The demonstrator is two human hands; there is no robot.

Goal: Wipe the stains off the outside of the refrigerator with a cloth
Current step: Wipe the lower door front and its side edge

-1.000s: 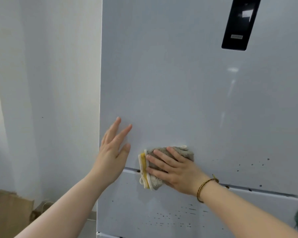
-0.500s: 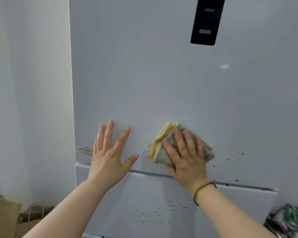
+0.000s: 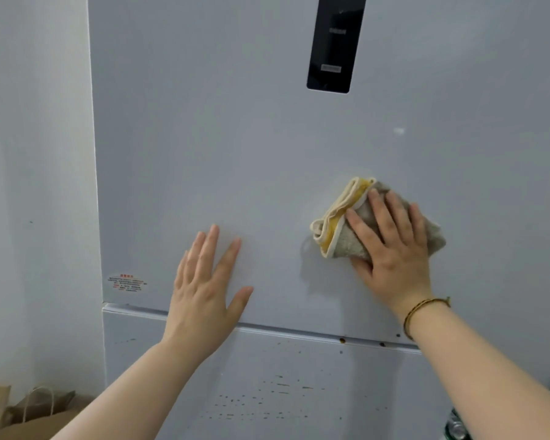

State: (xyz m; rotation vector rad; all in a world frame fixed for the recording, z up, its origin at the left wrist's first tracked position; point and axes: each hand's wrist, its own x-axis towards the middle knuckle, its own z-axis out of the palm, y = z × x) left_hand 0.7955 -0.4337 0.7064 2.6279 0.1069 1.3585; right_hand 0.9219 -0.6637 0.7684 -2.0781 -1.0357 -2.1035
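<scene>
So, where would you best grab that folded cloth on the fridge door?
I'd pinch the cloth by its yellow-trimmed folded edge, coming from the upper left: that layered edge juts out clear of the right hand, whose flat fingers cover the rest.

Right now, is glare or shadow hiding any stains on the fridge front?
Head view: soft, even light; one small glare spot on the upper door; a faint shadow left of and below the cloth; neither covers the stains on the lower door, which read clearly.
</scene>
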